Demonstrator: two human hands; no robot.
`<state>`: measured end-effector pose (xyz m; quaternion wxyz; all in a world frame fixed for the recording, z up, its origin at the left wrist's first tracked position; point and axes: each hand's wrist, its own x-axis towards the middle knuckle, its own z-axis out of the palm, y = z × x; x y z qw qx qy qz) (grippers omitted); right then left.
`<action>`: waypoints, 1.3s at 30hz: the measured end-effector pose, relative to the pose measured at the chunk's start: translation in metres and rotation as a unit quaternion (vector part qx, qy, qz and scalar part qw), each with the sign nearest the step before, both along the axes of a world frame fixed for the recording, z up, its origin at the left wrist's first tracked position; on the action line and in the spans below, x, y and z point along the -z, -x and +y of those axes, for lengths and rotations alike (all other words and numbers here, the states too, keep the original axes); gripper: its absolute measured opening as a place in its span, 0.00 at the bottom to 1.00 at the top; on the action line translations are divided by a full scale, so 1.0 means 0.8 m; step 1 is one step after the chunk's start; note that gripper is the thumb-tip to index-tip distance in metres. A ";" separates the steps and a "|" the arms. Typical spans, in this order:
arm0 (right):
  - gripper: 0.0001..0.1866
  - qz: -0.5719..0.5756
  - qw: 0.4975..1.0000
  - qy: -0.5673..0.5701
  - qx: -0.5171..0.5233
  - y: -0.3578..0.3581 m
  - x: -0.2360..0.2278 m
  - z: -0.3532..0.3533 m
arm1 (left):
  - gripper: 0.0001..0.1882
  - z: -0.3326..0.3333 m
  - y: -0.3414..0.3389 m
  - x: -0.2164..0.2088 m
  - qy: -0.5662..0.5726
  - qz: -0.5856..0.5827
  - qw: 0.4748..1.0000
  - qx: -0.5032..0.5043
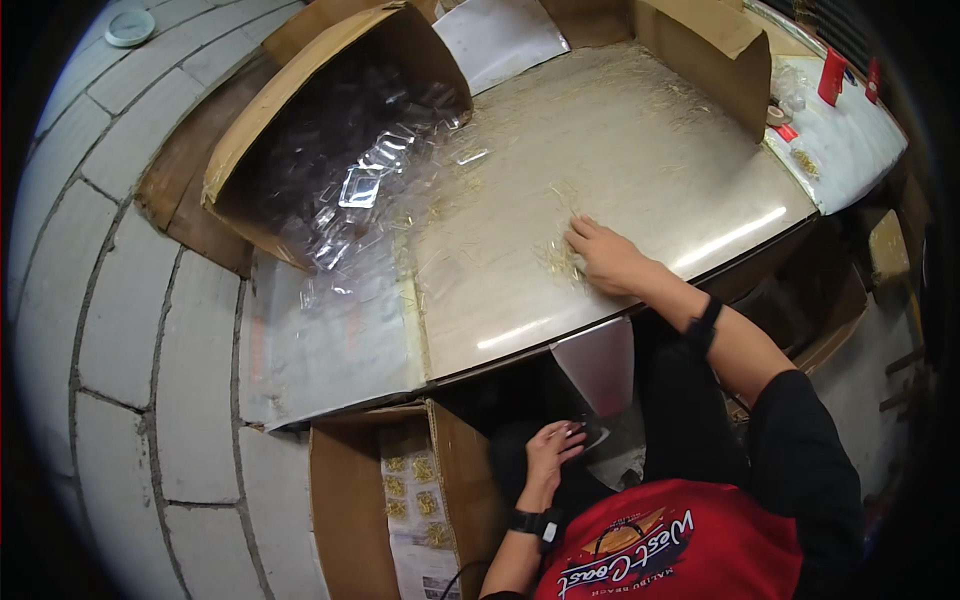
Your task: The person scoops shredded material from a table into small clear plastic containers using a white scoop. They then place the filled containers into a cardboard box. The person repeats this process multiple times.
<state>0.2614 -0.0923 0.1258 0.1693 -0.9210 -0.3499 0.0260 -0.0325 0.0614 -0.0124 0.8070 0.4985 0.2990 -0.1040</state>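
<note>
My right hand (605,258) rests low over the table (520,290), its fingers drawn together on a loose cluster of thin gold-coloured wire pieces (553,262). Their exact kind is too small to tell. Below the table's front edge, over my lap, my left hand (555,448) has its fingers curled at a clear plastic piece (597,437), of which only a shiny curved edge shows. Left of the wire pieces, a heap of clear plastic cases (362,187) spills from a tipped cardboard box (290,85) onto the tabletop.
An open carton (345,500) at the lower left holds several clear packs of gold pieces (425,502). A cardboard wall (715,75) borders the far right of the table. Beyond it, a white side surface (855,140) carries a red object (831,77) and tape rolls. A grey panel (597,362) hangs under the front edge.
</note>
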 end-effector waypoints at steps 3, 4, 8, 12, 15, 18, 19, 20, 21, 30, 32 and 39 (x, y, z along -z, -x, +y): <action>0.24 0.075 0.962 -0.236 0.115 0.004 -0.005 -0.032 | 0.15 -0.027 -0.022 0.004 0.013 0.017 0.999 0.050; 0.25 0.023 0.960 -0.257 0.106 -0.002 0.008 -0.046 | 0.16 -0.037 -0.034 0.001 0.018 0.018 0.997 0.070; 0.26 -0.050 0.986 -0.156 -0.028 0.053 0.014 -0.006 | 0.19 -0.054 -0.066 -0.018 0.053 -0.002 0.993 0.101; 0.25 -0.057 0.990 -0.126 -0.005 0.117 -0.007 0.007 | 0.23 -0.058 -0.064 -0.010 0.116 -0.055 0.989 0.072; 0.20 0.040 0.984 -0.175 0.019 0.114 -0.018 -0.014 | 0.24 -0.073 -0.049 0.014 0.172 -0.076 0.982 0.004; 0.21 0.062 0.969 -0.240 0.018 0.078 -0.003 -0.028 | 0.25 -0.081 -0.046 0.010 0.242 -0.064 0.968 -0.011; 0.22 0.047 0.969 -0.244 0.004 0.073 0.002 -0.029 | 0.25 -0.081 -0.046 0.008 0.248 -0.046 0.968 -0.003; 0.22 0.032 0.968 -0.247 0.000 0.074 0.008 -0.028 | 0.25 -0.083 -0.044 0.007 0.255 -0.026 0.967 0.005; 0.22 0.017 0.969 -0.248 -0.005 0.076 0.012 -0.027 | 0.26 -0.084 -0.046 0.008 0.253 -0.035 0.967 0.016; 0.17 -0.044 0.954 -0.295 0.024 0.138 -0.021 -0.061 | 0.23 -0.063 -0.041 0.053 0.085 -0.020 0.992 0.086; 0.16 -0.042 0.953 -0.299 0.041 0.154 -0.026 -0.076 | 0.23 -0.064 -0.041 0.059 0.088 -0.016 0.989 0.114; 0.14 -0.002 0.957 -0.290 0.019 0.195 -0.009 -0.120 | 0.22 -0.074 -0.030 0.056 0.169 -0.019 0.983 0.070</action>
